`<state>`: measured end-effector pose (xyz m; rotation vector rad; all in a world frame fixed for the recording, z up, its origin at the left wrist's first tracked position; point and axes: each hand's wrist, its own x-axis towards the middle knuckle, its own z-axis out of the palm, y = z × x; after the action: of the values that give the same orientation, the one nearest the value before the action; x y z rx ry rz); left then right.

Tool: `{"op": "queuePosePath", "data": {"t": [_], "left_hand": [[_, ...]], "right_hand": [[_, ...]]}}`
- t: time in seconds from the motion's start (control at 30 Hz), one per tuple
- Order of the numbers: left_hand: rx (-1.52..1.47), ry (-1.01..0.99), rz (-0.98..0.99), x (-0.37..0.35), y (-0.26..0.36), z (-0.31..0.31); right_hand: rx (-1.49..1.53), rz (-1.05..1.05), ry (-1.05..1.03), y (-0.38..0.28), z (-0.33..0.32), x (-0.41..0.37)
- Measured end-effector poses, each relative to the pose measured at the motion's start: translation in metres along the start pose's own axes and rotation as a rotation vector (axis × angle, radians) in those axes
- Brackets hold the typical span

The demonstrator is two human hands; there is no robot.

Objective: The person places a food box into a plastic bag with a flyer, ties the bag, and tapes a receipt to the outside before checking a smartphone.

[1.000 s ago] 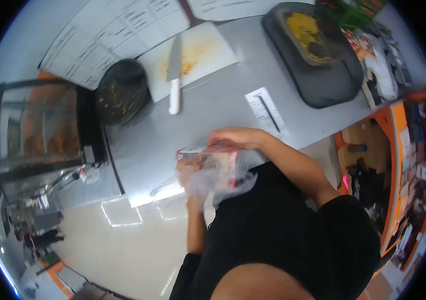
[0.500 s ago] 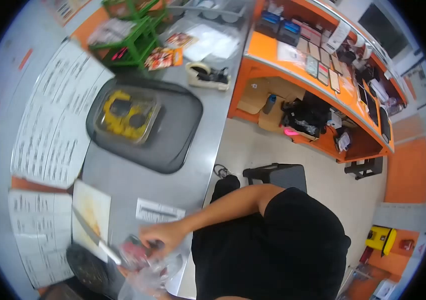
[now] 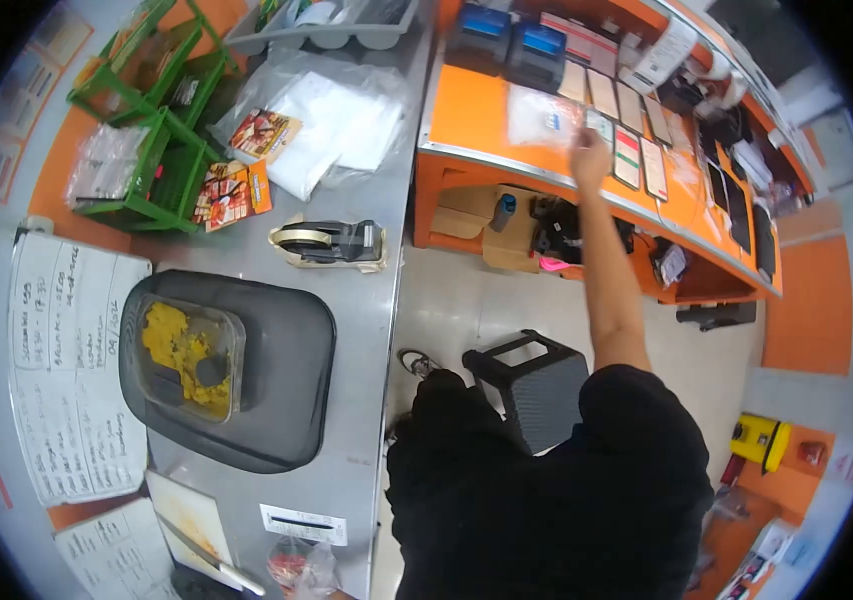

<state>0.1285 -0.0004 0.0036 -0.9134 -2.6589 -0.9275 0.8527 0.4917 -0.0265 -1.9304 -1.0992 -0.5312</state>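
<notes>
My right hand (image 3: 592,158) is stretched out over the orange counter (image 3: 467,108), its fingers curled at the near edge of a flat, phone-like device (image 3: 600,124). Whatever is between the fingers is too small and blurred to make out. More flat devices, one with a red and white face (image 3: 627,155), lie in a row just right of the hand. My left hand is out of view. A clear plastic bag with something red inside (image 3: 292,568) rests on the steel table (image 3: 357,430), near a printed label (image 3: 304,524).
The steel table bears a grey tray (image 3: 287,400) with a tub of yellow food (image 3: 192,360), a tape dispenser (image 3: 329,243), a cutting board (image 3: 187,505) with a knife (image 3: 197,545), and green racks (image 3: 162,170). A black stool (image 3: 532,390) stands between table and counter.
My right hand has left the plastic bag and swung across to the devices on the orange counter. My left hand has gone out of view. The camera view has shifted.
</notes>
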Motion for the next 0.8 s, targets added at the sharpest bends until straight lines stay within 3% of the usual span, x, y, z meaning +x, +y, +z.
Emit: {"op": "queuePosePath", "data": {"t": [0.07,0.1,0.13,0.17,0.2,0.23,0.3,0.33,0.37,0.4,0.5,0.57,0.6,0.67,0.7,0.77,0.8], "left_hand": [[0.015,0.018,-0.014,-0.005,-0.007,-0.005],[0.02,0.021,-0.007,-0.005,-0.012,-0.008],[0.019,0.021,-0.004,-0.008,-0.017,-0.007],[0.012,0.03,0.009,-0.007,-0.021,-0.009],[0.023,0.045,0.018,-0.008,-0.026,-0.013],[0.016,0.043,0.03,-0.007,-0.033,-0.009],[0.044,0.069,0.051,-0.009,-0.039,-0.015],[0.059,0.099,0.054,-0.013,-0.042,-0.025],[0.063,0.126,0.052,-0.016,-0.049,-0.031],[0.062,0.155,0.053,-0.016,-0.051,-0.034],[0.065,0.234,0.028,-0.021,-0.064,-0.039],[0.087,0.288,0.0,-0.027,-0.08,-0.044],[0.1,0.296,-0.017,-0.031,-0.113,-0.05],[0.189,0.39,-0.252,-0.047,-0.19,-0.056],[0.206,0.394,-0.272,-0.051,-0.192,-0.064],[-0.12,0.508,-0.535,-0.051,-0.183,-0.075],[0.083,0.553,-0.574,-0.053,-0.18,-0.081]], "right_hand": [[-0.365,-0.074,-0.14,0.093,0.031,0.031],[-0.252,-0.148,-0.186,0.121,0.035,0.039],[-0.295,-0.24,-0.213,0.193,0.071,0.052],[-0.444,-0.632,-0.152,0.277,0.109,0.065],[-1.291,-0.925,-0.553,0.265,0.098,0.062],[-1.047,-0.809,-0.731,0.26,0.09,0.08],[-0.26,-0.034,-0.999,0.262,0.095,0.107],[-0.186,0.323,-1.052,0.261,0.109,0.118],[0.356,0.07,-1.369,0.178,0.028,0.113],[-0.321,0.266,-1.076,0.207,0.097,0.12],[-0.11,0.257,-0.963,0.167,0.082,0.099],[0.034,0.624,-1.041,0.174,0.094,0.105],[0.035,0.606,-1.058,0.177,0.098,0.109],[0.226,0.505,-1.081,0.189,0.101,0.115],[0.32,0.456,-1.093,0.195,0.104,0.116],[0.509,0.368,-1.098,0.211,0.116,0.114],[0.504,0.354,-1.09,0.217,0.123,0.115]]}}
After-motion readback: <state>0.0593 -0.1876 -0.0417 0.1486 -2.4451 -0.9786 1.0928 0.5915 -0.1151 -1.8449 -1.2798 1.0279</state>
